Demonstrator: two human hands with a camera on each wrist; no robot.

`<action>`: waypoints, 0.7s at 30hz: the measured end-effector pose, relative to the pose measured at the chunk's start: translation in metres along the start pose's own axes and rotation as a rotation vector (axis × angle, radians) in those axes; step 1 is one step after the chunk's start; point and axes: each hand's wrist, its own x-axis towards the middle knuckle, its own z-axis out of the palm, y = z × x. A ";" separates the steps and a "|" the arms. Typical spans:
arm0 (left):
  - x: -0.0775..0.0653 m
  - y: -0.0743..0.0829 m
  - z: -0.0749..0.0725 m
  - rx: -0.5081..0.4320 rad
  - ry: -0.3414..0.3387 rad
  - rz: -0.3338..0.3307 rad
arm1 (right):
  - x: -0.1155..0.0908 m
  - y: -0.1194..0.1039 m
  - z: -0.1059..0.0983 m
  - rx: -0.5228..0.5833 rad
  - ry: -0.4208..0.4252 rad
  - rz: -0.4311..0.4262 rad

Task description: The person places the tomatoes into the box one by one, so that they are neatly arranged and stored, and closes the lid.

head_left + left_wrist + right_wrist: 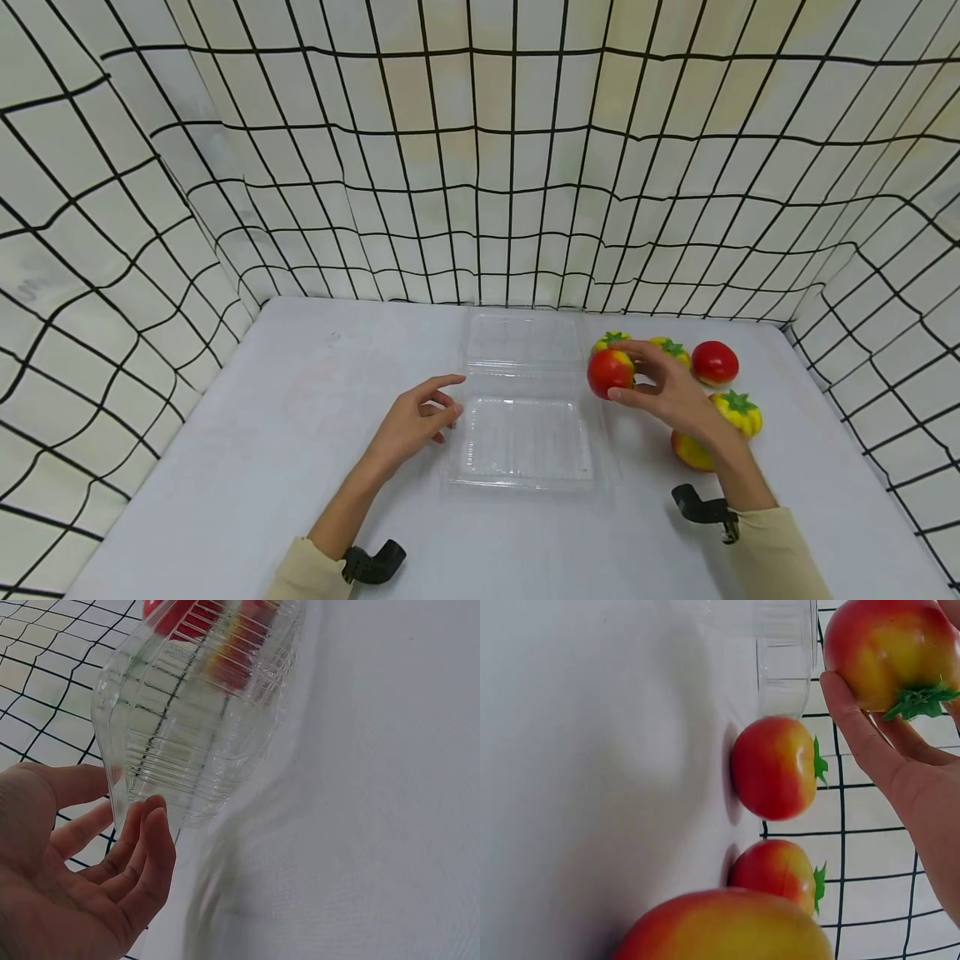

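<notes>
My right hand (670, 392) holds a red-and-yellow tomato (609, 372) between thumb and fingers, over the right edge of a clear plastic clamshell box (528, 437). Its green leafy top shows in the right wrist view, where the tomato (892, 649) sits against the fingers. The box lies unfolded on the table, lid (525, 340) to the back, and nothing lies in it. At the box's left edge is my left hand (412, 421), fingers loosely bent. In the left wrist view, its fingertips are right at the box rim (109, 750).
Several more tomatoes lie right of the box: a red one (715, 362) at the back, a yellow-topped one (738, 412) and another (693, 454) near my right wrist. Black netting (513, 192) over white walls encloses the white table (315, 392) at the back and sides.
</notes>
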 end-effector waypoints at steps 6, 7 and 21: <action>0.000 0.000 -0.001 -0.056 -0.016 -0.024 | 0.003 -0.003 0.007 0.021 -0.012 -0.029; -0.001 0.001 -0.001 -0.066 -0.018 -0.028 | 0.003 -0.004 0.008 0.022 -0.011 -0.031; 0.000 0.004 -0.001 -0.151 -0.046 -0.060 | 0.010 -0.013 0.025 0.052 0.000 -0.016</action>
